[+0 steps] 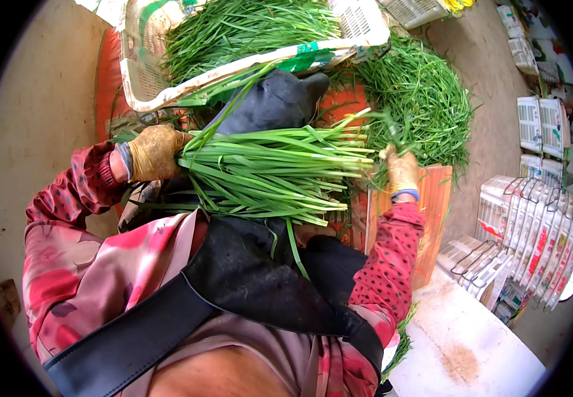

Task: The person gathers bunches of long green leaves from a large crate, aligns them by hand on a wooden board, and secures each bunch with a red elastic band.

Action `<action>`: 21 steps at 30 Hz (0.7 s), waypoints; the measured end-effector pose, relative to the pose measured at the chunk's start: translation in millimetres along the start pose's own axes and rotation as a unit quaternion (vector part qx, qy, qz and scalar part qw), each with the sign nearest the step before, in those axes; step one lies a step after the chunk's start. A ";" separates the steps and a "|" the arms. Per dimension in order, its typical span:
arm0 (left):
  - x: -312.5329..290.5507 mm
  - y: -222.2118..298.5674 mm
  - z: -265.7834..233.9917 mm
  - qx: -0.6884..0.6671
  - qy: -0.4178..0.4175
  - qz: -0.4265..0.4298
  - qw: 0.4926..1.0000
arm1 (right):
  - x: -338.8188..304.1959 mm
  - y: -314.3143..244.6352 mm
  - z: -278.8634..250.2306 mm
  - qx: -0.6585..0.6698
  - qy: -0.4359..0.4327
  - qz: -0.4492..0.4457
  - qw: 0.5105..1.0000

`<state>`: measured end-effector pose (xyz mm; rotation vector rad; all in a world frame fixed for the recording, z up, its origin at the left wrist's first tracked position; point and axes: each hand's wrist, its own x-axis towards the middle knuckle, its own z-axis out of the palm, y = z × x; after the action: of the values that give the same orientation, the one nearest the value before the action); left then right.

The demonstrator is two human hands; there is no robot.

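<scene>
A thick bunch of garlic chives (273,169) lies across my lap, pale stem ends pointing right. My left hand (157,152), in a soiled tan work glove, is closed around its leafy end. To the right of the stem ends, my gloved right hand (402,172) is apart from the bunch. Its fingers look pinched together, and a blurred wisp of loose chive leaves (392,132) sticks up from them. A black apron (253,271) covers my lap, with a few stray leaves hanging over it.
Ahead stands a dirty white plastic crate (233,73) of chives, patched with green tape. A large heap of loose greens (425,99) lies at the far right. Beside my right forearm is a wooden board (432,218); stacked white crates (531,231) stand farther right.
</scene>
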<state>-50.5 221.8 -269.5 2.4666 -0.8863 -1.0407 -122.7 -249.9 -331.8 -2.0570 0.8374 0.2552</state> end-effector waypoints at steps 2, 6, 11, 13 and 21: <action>-3.3 -1.3 -1.0 0.013 -0.016 -0.009 1.000 | -36.5 -85.1 8.5 -0.135 -0.034 -0.160 0.977; -3.2 0.4 -3.2 0.036 -0.032 0.057 0.997 | -42.0 -100.2 93.1 -0.403 -0.113 -0.182 0.890; 0.3 13.6 -11.3 0.086 -0.073 0.031 0.993 | 10.0 20.8 54.2 -0.356 -0.062 -0.060 0.930; 3.5 16.3 -12.1 0.099 -0.084 0.030 0.991 | 17.5 16.8 27.7 -0.502 -0.182 0.024 0.845; 1.2 111.8 -60.7 0.356 0.039 0.300 0.884 | -82.8 -212.5 85.3 -0.181 -0.003 -0.653 0.735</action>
<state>-52.5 139.6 -172.5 2.3984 -2.1241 -0.4199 -36.8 -60.7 -204.9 -2.4829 -0.8562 -0.4008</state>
